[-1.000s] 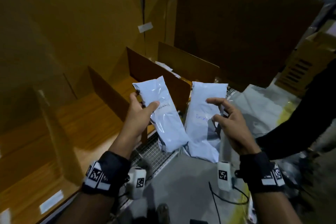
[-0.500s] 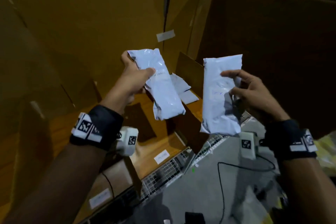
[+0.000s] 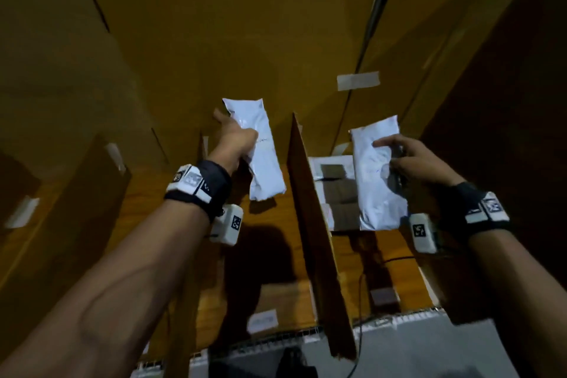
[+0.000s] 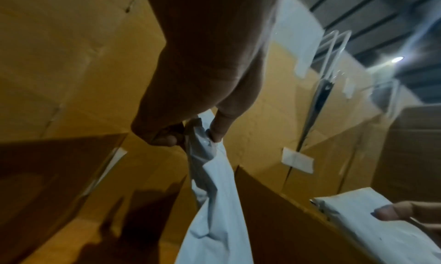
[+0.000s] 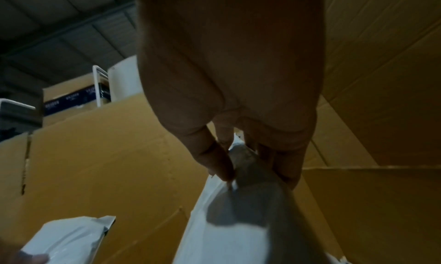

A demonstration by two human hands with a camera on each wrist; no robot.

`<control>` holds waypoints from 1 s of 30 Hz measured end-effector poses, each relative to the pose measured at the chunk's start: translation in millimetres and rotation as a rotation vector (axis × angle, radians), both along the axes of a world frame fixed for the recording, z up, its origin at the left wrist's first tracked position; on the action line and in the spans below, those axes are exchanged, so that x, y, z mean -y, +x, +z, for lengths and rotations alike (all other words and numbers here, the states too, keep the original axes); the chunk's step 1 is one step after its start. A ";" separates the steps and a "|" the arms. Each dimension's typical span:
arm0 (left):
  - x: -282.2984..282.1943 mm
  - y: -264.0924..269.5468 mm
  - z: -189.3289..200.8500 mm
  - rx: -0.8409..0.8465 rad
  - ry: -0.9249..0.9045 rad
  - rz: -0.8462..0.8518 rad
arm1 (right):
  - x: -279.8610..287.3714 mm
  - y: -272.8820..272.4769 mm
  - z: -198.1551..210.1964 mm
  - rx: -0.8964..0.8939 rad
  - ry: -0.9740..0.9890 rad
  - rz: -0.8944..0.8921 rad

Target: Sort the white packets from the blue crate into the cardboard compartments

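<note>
Clearly light and floppy, each packet (image 3: 264, 150) (image 3: 378, 181) hangs from its upper part, pinched by the left hand (image 3: 237, 138) and the right hand (image 3: 411, 159).

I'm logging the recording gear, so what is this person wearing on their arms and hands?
Both forearms are bare, without sleeves. Each wrist carries a black band with white square-patterned marker tags, and a small white camera box with a black marker hangs below it. A thin dark cable trails near the right wrist.

Handwriting on the left hand's packet (image 3: 263, 150) is too blurred to read; packets beneath the right hand (image 3: 412, 159) lie partly hidden.
</note>
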State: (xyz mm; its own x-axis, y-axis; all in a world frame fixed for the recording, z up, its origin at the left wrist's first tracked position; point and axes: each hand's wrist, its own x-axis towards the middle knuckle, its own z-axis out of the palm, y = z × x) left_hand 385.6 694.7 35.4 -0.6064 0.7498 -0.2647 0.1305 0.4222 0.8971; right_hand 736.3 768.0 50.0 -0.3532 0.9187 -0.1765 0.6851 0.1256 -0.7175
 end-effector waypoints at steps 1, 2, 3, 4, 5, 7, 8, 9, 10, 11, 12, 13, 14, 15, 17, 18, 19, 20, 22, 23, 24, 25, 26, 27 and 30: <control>-1.7 1.4 -8.4 -0.022 -0.051 0.039 | -12.5 -2.9 -11.4 0.008 -0.013 0.026; -2.7 4.3 -17.1 -0.050 -0.090 0.073 | -23.4 -6.2 -22.1 0.013 -0.024 0.051; -3.1 6.1 -24.9 -0.043 -0.134 0.100 | -34.0 -8.6 -32.2 0.016 -0.038 0.074; -5.8 7.9 -34.2 -0.018 -0.165 0.121 | -43.0 -11.2 -41.3 0.015 -0.056 0.090; -10.3 9.3 -44.1 0.010 -0.205 0.118 | -50.7 -13.6 -49.2 0.005 -0.080 0.092; -19.1 5.6 -67.5 -0.007 -0.250 0.117 | -62.0 -16.6 -62.8 -0.048 -0.128 0.074; -27.2 0.3 -83.6 -0.021 -0.239 0.134 | -66.1 -17.3 -68.9 -0.078 -0.149 0.068; -32.7 -3.6 -97.9 -0.023 -0.228 0.159 | -69.4 -17.6 -74.6 -0.102 -0.171 0.066; -39.1 -9.2 -113.7 -0.015 -0.207 0.183 | -72.3 -18.2 -79.6 -0.118 -0.191 0.067; -47.3 -16.8 -137.3 0.016 -0.210 0.208 | -75.6 -18.8 -84.1 -0.129 -0.205 0.064; -56.5 -26.6 -163.8 0.055 -0.191 0.247 | -79.2 -19.7 -88.1 -0.138 -0.215 0.057; -64.2 -35.7 -186.9 0.118 -0.183 0.292 | -82.9 -20.4 -91.8 -0.144 -0.221 0.051; -67.1 -39.2 -199.6 0.192 -0.169 0.331 | -86.5 -20.9 -95.7 -0.148 -0.225 0.045; -66.6 -36.9 -201.7 0.280 -0.122 0.378 | -89.0 -21.6 -98.8 -0.153 -0.227 0.043; -64.7 -29.8 -201.6 0.420 -0.057 0.453 | -93.5 -22.2 -106.0 -0.170 -0.233 0.034; -64.3 -27.0 -203.4 0.456 -0.035 0.476 | -96.2 -22.2 -110.6 -0.180 -0.235 0.026; -63.6 -24.5 -204.6 0.480 -0.015 0.497 | -98.5 -22.6 -114.2 -0.184 -0.234 0.022; -65.1 -23.7 -210.9 0.488 0.004 0.505 | -100.6 -23.1 -117.8 -0.183 -0.228 0.019; -63.9 -20.8 -208.0 0.572 -0.010 0.507 | -102.5 -23.8 -122.9 -0.184 -0.227 0.024; -63.3 -26.5 -214.8 0.551 -0.049 0.483 | -102.9 -22.9 -125.3 -0.187 -0.237 0.030; -63.2 -32.9 -223.3 0.543 -0.091 0.440 | -102.6 -22.2 -127.4 -0.191 -0.248 0.035; -63.3 -36.7 -224.4 0.480 -0.156 0.330 | -102.7 -21.4 -129.7 -0.194 -0.256 0.036; -61.3 -44.1 -238.4 0.315 -0.262 0.248 | -103.3 -20.8 -132.0 -0.196 -0.260 0.036; -58.8 -48.8 -247.6 0.214 -0.291 0.259 | -104.3 -20.8 -134.1 -0.199 -0.261 0.033; -56.7 -35.0 -250.4 -0.114 -0.305 0.255 | -108.8 -23.6 -138.4 -0.204 -0.259 0.023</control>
State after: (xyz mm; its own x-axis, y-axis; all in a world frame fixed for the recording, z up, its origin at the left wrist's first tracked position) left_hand 350.6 751.4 -215.0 -0.8011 0.4690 -0.3719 0.0785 0.6983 0.7115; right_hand 712.7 876.9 -88.4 -0.4257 0.8439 -0.3265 0.5227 -0.0652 -0.8500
